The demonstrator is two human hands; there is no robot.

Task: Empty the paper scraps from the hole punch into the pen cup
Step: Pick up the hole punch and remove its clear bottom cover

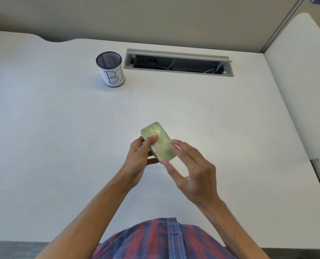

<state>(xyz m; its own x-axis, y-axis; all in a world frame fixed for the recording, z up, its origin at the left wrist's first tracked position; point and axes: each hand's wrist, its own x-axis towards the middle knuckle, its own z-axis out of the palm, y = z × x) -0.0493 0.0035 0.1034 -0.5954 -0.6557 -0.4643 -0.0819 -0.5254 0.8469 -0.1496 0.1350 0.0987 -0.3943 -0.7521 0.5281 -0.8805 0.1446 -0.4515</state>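
Note:
A pale green hole punch [158, 141] is held above the white desk, its translucent underside turned up toward me. My left hand [140, 157] grips its left side, thumb across the top. My right hand [191, 171] is at the punch's right edge with fingers spread and blurred, fingertips touching or almost touching the green tray. The pen cup [111, 69], black mesh wrapped in white paper with hand-drawn letters, stands upright at the far left of the desk, well away from both hands.
An open cable slot [177, 62] with wires inside runs along the back of the white desk [62, 128], right of the cup. A grey partition wall rises behind. A second desk surface [301, 81] adjoins on the right.

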